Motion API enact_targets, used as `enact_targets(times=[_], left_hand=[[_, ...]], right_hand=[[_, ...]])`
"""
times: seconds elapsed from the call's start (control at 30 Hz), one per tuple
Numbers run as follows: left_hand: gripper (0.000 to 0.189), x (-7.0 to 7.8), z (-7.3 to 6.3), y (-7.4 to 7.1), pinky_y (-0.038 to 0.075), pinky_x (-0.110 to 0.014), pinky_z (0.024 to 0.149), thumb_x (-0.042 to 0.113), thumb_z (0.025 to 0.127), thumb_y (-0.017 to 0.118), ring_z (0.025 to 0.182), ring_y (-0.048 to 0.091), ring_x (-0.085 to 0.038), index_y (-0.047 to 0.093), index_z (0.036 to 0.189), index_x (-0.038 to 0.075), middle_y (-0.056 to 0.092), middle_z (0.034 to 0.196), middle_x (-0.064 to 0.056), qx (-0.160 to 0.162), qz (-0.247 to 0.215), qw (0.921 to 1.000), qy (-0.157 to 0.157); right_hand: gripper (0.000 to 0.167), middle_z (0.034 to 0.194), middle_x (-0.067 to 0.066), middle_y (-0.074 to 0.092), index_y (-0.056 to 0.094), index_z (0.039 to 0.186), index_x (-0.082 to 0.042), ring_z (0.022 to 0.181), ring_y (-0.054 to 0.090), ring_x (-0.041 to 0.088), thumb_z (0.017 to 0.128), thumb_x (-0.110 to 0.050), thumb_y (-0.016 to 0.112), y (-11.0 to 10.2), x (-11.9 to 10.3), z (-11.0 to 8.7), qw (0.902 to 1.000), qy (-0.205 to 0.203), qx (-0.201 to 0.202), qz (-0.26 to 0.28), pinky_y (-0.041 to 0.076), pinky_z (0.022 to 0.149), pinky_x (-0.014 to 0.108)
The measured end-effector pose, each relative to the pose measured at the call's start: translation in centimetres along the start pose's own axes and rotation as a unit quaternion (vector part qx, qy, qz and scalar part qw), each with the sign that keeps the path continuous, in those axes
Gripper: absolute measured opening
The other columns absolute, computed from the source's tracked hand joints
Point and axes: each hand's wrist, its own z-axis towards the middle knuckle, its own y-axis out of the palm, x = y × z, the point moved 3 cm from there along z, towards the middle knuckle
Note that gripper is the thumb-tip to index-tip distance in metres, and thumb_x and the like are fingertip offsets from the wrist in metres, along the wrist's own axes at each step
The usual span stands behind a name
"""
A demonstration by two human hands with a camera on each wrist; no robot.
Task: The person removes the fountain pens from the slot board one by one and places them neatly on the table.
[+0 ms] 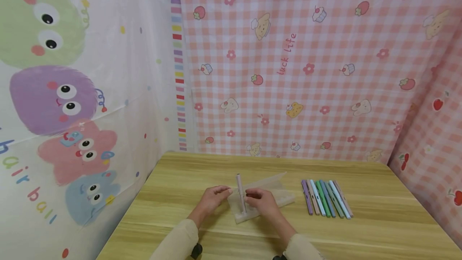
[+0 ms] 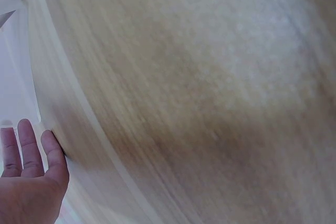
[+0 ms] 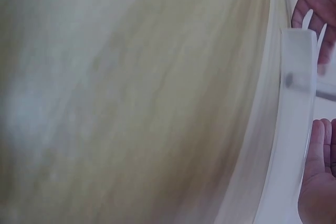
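A pale pink pen (image 1: 239,185) stands nearly upright at the left end of a translucent plastic case (image 1: 285,200), whose thin flap rises behind. My left hand (image 1: 214,200) is at the case's left edge, fingertips beside the pen. In the left wrist view, several fingers of the left hand (image 2: 34,182) reach out fairly straight. On the pen's other side, my right hand (image 1: 263,202) has its fingertips close to the barrel, loosely bent. The right wrist view catches the case's front wall (image 3: 296,114) between part of the right hand (image 3: 320,187) and the left hand (image 3: 320,3).
A row of several capped pens (image 1: 326,198), in purple, brown, blue, green and other colours, lies on the wooden table (image 1: 173,212) to the right. A pink checked cloth (image 1: 306,91) hangs behind the table, and a cartoon-printed sheet (image 1: 137,91) hangs along the left.
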Motion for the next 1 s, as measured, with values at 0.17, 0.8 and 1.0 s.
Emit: enact_targets(times=[0.17,0.8,1.0], left_hand=[[0.038,0.1,0.0,0.0,0.050,-0.045,0.086,0.035,0.098,0.063,0.105,0.060,-0.023,0.071,0.118,0.004,0.067,0.119,-0.011,0.000,0.002,1.0000,0.005],[0.039,0.0,-0.2,0.0,0.049,-0.046,0.089,0.033,0.099,0.063,0.108,0.058,-0.025,0.068,0.122,0.001,0.065,0.123,-0.011,0.002,0.001,1.0000,-0.003],[0.040,-0.1,-0.1,0.0,0.048,-0.045,0.088,0.035,0.098,0.063,0.107,0.058,-0.023,0.069,0.120,0.003,0.066,0.121,-0.009,0.000,-0.007,1.0000,-0.007]], right_hand=[[0.028,0.104,0.016,0.070,0.068,0.114,0.008,0.095,0.065,0.024,0.090,-0.006,0.072,0.6,0.1,0.1,0.9999,-0.002,-0.004,-0.012,0.055,0.078,0.034],[0.019,0.097,0.010,0.071,0.072,0.106,0.005,0.086,0.063,0.017,0.090,-0.006,0.073,1.3,-0.2,0.2,0.9993,-0.011,-0.012,-0.033,0.052,0.074,0.031],[0.021,0.098,0.012,0.071,0.070,0.108,0.007,0.088,0.064,0.017,0.090,-0.005,0.071,1.2,-0.2,0.3,0.9999,-0.016,0.002,-0.005,0.053,0.075,0.030]])
